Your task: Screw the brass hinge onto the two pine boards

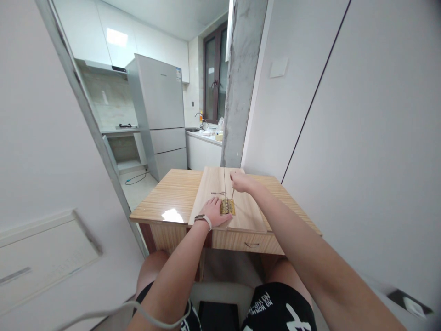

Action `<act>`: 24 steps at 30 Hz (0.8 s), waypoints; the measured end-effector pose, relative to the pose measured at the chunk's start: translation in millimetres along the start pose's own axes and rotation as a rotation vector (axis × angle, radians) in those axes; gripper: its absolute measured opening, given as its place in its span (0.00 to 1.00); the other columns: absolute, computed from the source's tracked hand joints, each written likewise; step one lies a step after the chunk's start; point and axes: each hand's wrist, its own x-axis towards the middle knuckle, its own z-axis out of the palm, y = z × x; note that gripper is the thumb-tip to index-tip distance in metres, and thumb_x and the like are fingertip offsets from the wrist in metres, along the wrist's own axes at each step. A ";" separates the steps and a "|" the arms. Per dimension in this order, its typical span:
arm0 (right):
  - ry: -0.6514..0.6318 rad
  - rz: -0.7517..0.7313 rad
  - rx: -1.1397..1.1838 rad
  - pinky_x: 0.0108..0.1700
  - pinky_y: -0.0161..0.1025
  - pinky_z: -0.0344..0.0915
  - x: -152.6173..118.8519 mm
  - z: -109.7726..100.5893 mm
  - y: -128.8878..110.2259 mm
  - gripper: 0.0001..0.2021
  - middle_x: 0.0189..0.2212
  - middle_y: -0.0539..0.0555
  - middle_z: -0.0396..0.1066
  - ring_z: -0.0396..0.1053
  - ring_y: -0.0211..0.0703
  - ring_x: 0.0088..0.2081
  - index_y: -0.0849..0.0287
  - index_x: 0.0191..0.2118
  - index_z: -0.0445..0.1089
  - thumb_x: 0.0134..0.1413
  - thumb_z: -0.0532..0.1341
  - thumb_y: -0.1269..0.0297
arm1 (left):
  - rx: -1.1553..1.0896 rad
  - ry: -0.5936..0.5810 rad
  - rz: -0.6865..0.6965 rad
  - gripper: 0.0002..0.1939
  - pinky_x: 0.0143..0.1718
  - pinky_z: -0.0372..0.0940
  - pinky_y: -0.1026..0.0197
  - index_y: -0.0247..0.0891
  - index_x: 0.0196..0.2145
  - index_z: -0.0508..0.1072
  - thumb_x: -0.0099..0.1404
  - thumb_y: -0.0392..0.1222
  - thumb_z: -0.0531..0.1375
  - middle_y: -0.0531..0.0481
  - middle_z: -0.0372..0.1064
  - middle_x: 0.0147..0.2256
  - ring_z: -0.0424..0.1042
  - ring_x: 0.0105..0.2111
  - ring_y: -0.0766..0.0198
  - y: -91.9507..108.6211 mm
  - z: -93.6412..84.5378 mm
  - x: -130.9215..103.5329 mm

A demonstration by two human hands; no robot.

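A brass-coloured hinge (228, 207) lies opened flat across the seam between two pale wooden boards (210, 184). My left hand (214, 212) rests flat on the boards with its fingers spread, thumb along the hinge's near edge. Above the hinge's right leaf, my right hand (240, 181) is closed around a screwdriver (233, 194). Its thin shaft points down at the upper right part of the hinge, and its handle is hidden in my fist. Several small dark pieces, apparently screws (218, 193), lie on the boards just beyond my left fingertips.
The boards lie on a wood-grain table (165, 193) with a drawer handle (251, 245) at its front. My knees are below its near edge. A wall (361, 138) stands close on the right. Beyond a doorway are a fridge (161, 96) and a sink counter (203, 147).
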 end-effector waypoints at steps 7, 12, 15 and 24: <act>-0.011 -0.016 -0.024 0.43 0.36 0.65 3.1 -5.2 -0.1 0.11 0.50 0.62 0.78 0.76 0.48 0.48 0.61 0.47 0.75 0.60 0.62 0.76 | 0.004 0.002 0.002 0.50 0.71 0.51 0.44 0.38 0.67 0.63 0.62 0.79 0.54 0.36 0.58 0.70 0.55 0.70 0.42 -0.8 0.5 -0.1; -0.011 0.011 -0.017 0.43 0.36 0.65 -1.5 -11.1 -0.8 0.10 0.49 0.62 0.79 0.76 0.48 0.48 0.60 0.47 0.76 0.62 0.62 0.73 | 0.013 0.005 0.001 0.50 0.71 0.51 0.45 0.38 0.67 0.63 0.62 0.79 0.54 0.36 0.58 0.70 0.55 0.70 0.42 -2.1 3.3 0.3; -0.004 0.014 -0.039 0.45 0.37 0.66 -3.5 -12.2 -1.5 0.10 0.51 0.63 0.78 0.77 0.49 0.50 0.60 0.49 0.76 0.65 0.60 0.70 | 0.011 0.002 0.001 0.50 0.72 0.51 0.44 0.39 0.67 0.63 0.62 0.79 0.53 0.36 0.58 0.70 0.55 0.71 0.42 -1.9 2.9 0.1; 0.000 0.091 -0.085 0.53 0.40 0.66 -10.6 -16.1 -6.7 0.17 0.54 0.68 0.76 0.75 0.53 0.56 0.61 0.56 0.74 0.73 0.55 0.58 | 0.024 0.010 0.007 0.50 0.71 0.52 0.45 0.36 0.66 0.64 0.63 0.79 0.53 0.35 0.58 0.69 0.56 0.70 0.42 -1.2 2.8 0.6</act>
